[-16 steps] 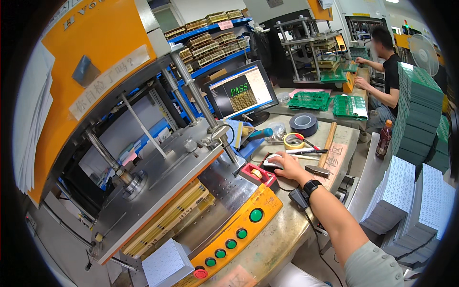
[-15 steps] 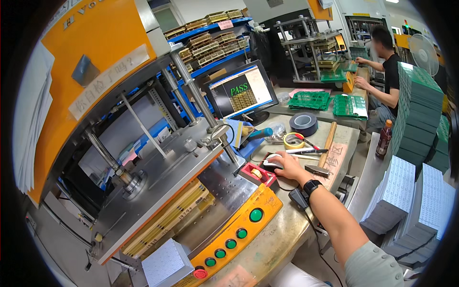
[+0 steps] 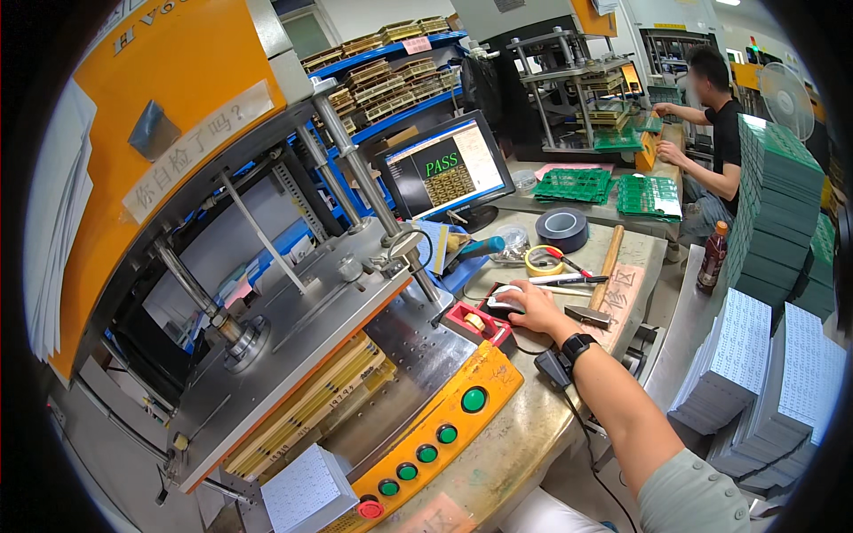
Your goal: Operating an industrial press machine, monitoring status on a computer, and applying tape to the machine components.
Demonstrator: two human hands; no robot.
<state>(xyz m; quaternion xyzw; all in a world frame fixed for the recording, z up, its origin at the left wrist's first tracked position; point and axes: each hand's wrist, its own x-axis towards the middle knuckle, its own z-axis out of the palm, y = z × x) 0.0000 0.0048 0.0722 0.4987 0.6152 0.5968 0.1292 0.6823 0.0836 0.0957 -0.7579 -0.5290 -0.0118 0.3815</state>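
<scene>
Mouse (image 3: 504, 298) at 4 o'clock, my R hand (image 3: 535, 311) curled over it; L hand out of view, can't tell its state. Monitor (image 3: 447, 169), 12 o'clock, shows green text: on-screen bit prob. done; what's left, unclear. White stack (image 3: 306, 490) at 7 o'clock.

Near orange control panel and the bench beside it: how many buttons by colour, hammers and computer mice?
Green round push buttons: 5
Red round push button: 1
Wooden-handled metal hammer: 1
White computer mouse under the right hand: 1
Total: 8
</scene>
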